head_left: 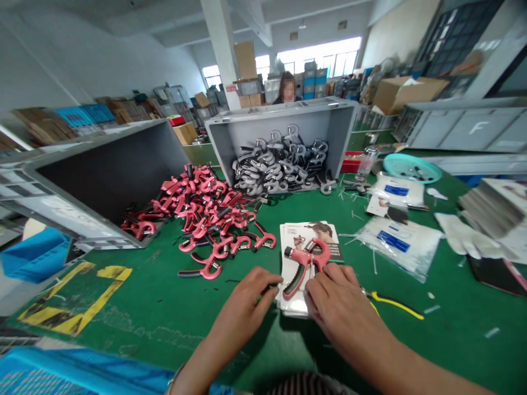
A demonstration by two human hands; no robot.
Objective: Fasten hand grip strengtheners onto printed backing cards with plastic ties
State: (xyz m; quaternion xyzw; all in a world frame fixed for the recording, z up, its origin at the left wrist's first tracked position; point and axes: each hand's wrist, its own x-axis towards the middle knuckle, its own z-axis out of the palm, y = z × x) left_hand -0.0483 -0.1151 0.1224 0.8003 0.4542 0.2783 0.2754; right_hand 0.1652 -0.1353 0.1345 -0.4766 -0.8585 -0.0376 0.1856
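A red and black hand grip strengthener lies on a stack of printed cards in front of me. My right hand has its fingers curled over the strengthener's right handle, hiding most of that handle. A thin white strip, like a cable tie, shows between the two handles. My left hand rests at the left edge of the cards, thumb and fingers apart, its fingertips at the edge. Yellow-handled pliers lie partly behind my right hand.
Red grip strengtheners spill from a tipped grey crate. Another crate holds grey ones. On the right are bags of cable ties, a turquoise plate and a card pile. A person is beyond the crates.
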